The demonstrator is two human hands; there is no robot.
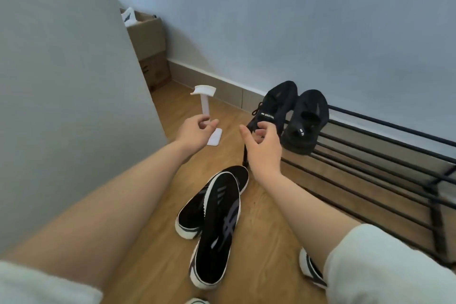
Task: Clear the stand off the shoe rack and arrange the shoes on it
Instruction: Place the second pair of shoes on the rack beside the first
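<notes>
A white stand with a curved top piece and a flat base stands upright on the wooden floor, just left of the shoe rack's end and close to a grey wall panel on the left. The left hand is at the stand's post, thumb and fingers closed narrowly around it near the base. The black metal shoe rack, made of long parallel bars, runs along the pale blue wall to the right edge of view. A pair of black sneakers sits at its left end, toes toward the wall; the rest of the bars are bare. The right hand hovers at the heel of the left sneaker, its grip loosely open with fingers curled, and whether it touches the shoe cannot be told. On the floor in front of the rack, between the forearms, lie two black shoes with white soles, one overlapping the other. Part of another white-soled shoe peeks from behind the right arm. Cardboard boxes are stacked in the far corner beyond the panel. Open floor lies between the stand and the boxes.
</notes>
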